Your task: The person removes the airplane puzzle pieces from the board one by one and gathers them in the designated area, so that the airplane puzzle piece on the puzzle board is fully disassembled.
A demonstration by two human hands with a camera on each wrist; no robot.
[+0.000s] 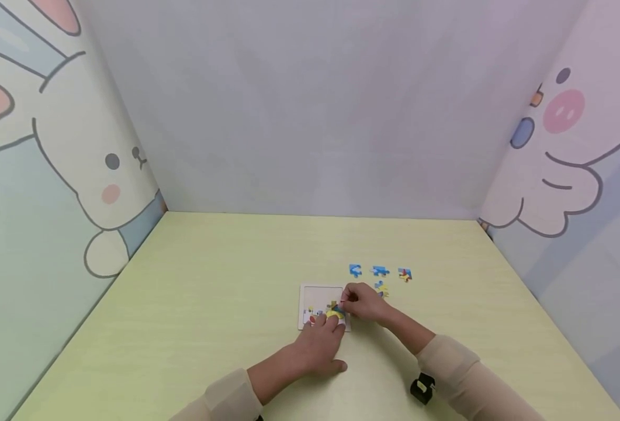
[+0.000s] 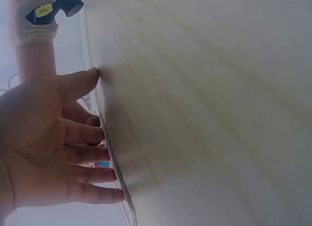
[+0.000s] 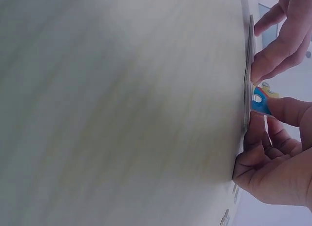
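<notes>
Pinching blue puzzle piece [image 3: 260, 105] with right hand [image 1: 364, 303] at right side of board [image 1: 317, 294]. Touching its near edge with straight-fingered left hand [image 1: 320, 346].

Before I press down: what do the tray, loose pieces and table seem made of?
Tray: probably fibreboard or wood, matte; edge looks layered.
Loose pieces: perhaps card or thin wood; bright printed pictures, gloss unclear.
Table: likely wood-look laminate, smooth; faint grain streaks.
</notes>
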